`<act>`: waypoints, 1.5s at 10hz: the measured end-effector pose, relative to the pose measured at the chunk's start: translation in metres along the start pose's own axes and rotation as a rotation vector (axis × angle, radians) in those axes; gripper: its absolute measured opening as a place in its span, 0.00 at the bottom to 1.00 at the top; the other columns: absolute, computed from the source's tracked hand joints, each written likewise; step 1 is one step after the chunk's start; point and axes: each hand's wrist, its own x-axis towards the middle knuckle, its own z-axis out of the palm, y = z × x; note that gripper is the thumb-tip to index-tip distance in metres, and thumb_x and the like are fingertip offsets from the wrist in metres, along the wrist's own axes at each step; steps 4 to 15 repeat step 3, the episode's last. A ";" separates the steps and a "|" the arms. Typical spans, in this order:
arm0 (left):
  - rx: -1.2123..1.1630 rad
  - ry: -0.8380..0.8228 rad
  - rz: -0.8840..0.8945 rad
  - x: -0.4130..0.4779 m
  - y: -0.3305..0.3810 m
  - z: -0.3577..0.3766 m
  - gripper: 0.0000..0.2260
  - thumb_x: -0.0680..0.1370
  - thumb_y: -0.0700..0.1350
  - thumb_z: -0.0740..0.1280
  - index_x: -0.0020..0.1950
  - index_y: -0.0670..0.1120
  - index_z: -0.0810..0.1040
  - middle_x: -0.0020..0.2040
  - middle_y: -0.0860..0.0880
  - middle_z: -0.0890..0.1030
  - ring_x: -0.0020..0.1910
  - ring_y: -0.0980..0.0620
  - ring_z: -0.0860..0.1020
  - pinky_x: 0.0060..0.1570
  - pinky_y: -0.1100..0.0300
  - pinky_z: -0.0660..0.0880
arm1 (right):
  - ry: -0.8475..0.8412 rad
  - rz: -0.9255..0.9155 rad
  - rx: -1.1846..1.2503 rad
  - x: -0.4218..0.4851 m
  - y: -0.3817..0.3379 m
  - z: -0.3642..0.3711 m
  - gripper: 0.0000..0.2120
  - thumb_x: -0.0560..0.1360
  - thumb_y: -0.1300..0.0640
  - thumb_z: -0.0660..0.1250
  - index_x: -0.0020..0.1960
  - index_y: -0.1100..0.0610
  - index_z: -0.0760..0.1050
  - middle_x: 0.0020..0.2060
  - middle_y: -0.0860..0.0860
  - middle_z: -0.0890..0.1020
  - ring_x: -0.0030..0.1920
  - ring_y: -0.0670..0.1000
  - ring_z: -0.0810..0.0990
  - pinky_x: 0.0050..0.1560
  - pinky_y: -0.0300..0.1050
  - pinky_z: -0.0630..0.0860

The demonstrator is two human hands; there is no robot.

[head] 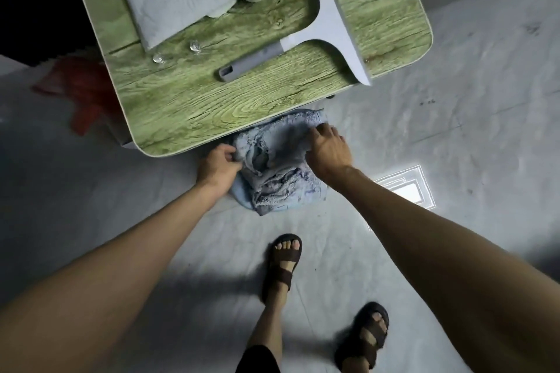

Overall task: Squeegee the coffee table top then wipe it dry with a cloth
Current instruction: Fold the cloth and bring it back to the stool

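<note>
Both hands held a crumpled blue cloth [274,166] just off the tabletop's [188,112] near edge: the left hand [218,165] pinched its left side, the right hand [328,151] closed over its right side. The squeegee [330,36] (grey-handled) lay untouched toward the tabletop's right edge.
</note>
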 end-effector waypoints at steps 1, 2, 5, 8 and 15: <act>0.070 -0.104 0.073 -0.008 0.014 -0.003 0.15 0.75 0.40 0.70 0.61 0.45 0.77 0.58 0.46 0.81 0.57 0.47 0.79 0.56 0.58 0.73 | -0.036 -0.016 0.071 -0.016 0.006 -0.009 0.20 0.76 0.60 0.64 0.68 0.57 0.70 0.62 0.59 0.74 0.60 0.59 0.74 0.62 0.54 0.73; 0.180 -0.266 0.208 -0.032 0.058 -0.013 0.12 0.76 0.41 0.69 0.60 0.45 0.77 0.56 0.45 0.82 0.55 0.47 0.80 0.56 0.56 0.75 | -0.168 0.028 0.233 -0.050 0.019 -0.049 0.15 0.76 0.58 0.64 0.62 0.54 0.75 0.55 0.58 0.82 0.52 0.59 0.81 0.54 0.51 0.78; 0.246 -0.340 0.317 -0.058 0.100 -0.016 0.11 0.77 0.43 0.69 0.59 0.47 0.77 0.54 0.48 0.82 0.50 0.50 0.81 0.50 0.57 0.77 | -0.220 0.077 0.269 -0.080 0.034 -0.079 0.13 0.76 0.56 0.65 0.61 0.53 0.76 0.53 0.59 0.83 0.51 0.59 0.81 0.52 0.50 0.78; 0.246 -0.340 0.317 -0.058 0.100 -0.016 0.11 0.77 0.43 0.69 0.59 0.47 0.77 0.54 0.48 0.82 0.50 0.50 0.81 0.50 0.57 0.77 | -0.220 0.077 0.269 -0.080 0.034 -0.079 0.13 0.76 0.56 0.65 0.61 0.53 0.76 0.53 0.59 0.83 0.51 0.59 0.81 0.52 0.50 0.78; 0.246 -0.340 0.317 -0.058 0.100 -0.016 0.11 0.77 0.43 0.69 0.59 0.47 0.77 0.54 0.48 0.82 0.50 0.50 0.81 0.50 0.57 0.77 | -0.220 0.077 0.269 -0.080 0.034 -0.079 0.13 0.76 0.56 0.65 0.61 0.53 0.76 0.53 0.59 0.83 0.51 0.59 0.81 0.52 0.50 0.78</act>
